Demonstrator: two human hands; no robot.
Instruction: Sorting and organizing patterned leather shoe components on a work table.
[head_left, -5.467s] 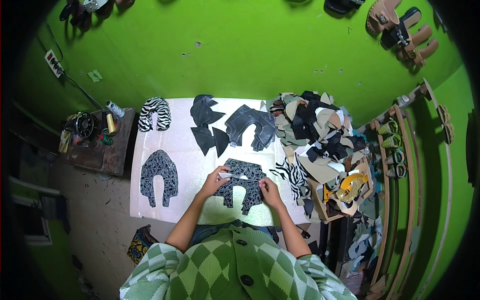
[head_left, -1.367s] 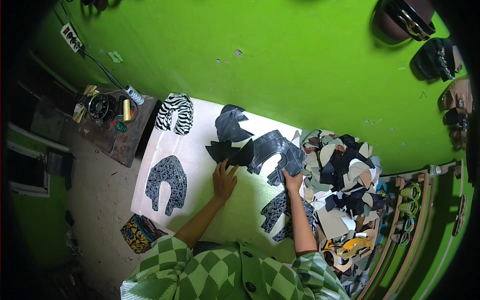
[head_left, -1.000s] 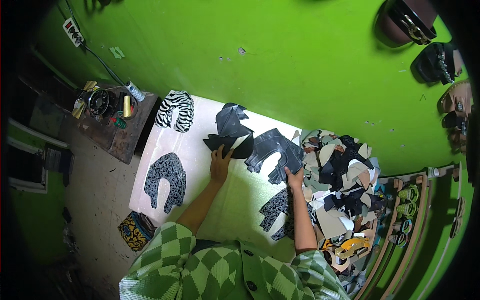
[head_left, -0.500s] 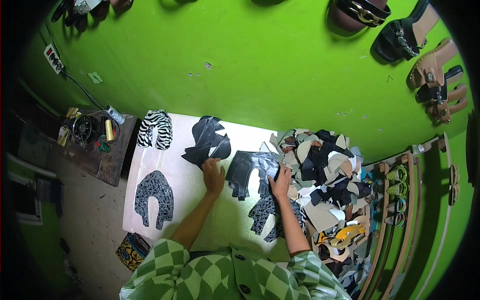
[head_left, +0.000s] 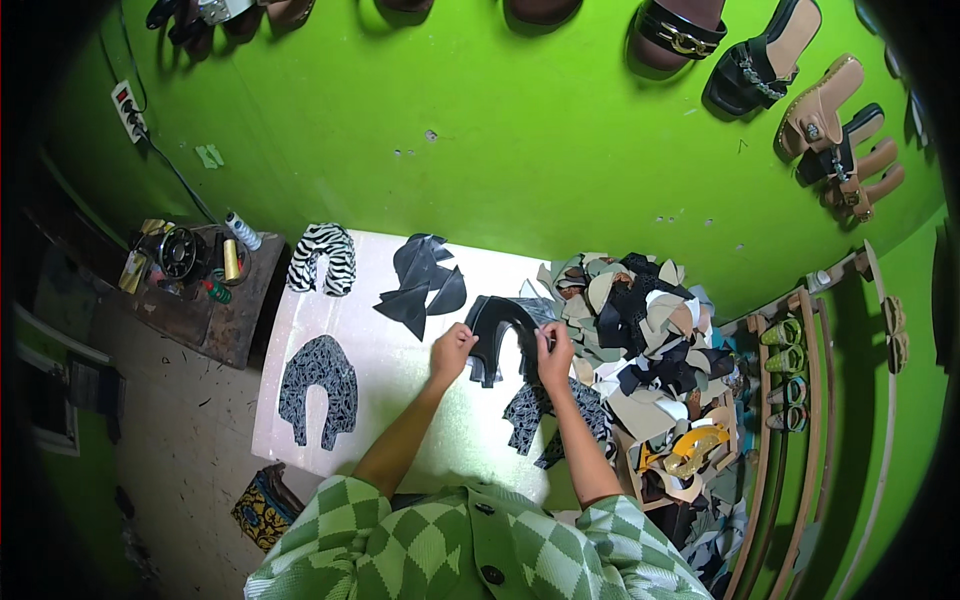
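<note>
A black U-shaped leather shoe-upper piece (head_left: pixel 491 325) is held up over the white table (head_left: pixel 420 380). My left hand (head_left: pixel 455 350) pinches its left edge, and my right hand (head_left: pixel 554 354) pinches the right side near the lower end. Other dark, shiny leather (head_left: pixel 540 311) shows partly behind it. Close to my right wrist lie black-and-grey patterned U-shaped pieces (head_left: pixel 524 418), partly covered by my forearm. Beyond my left hand is a loose group of pointed black leather pieces (head_left: pixel 420 280).
Zebra-striped U-shaped pieces (head_left: pixel 337 264) and grey-patterned ones (head_left: pixel 318 383) rest on the table's left side. A heap of mixed offcuts (head_left: pixel 640 350) crowds the right edge. A small wooden table (head_left: pixel 225 320) with spools stands left; a shoe rack (head_left: pixel 815 400) stands right.
My left hand has moved right, away from the pointed black pieces, onto the U-shaped leather piece. Both hands now lift that piece, which lay on the table before.
</note>
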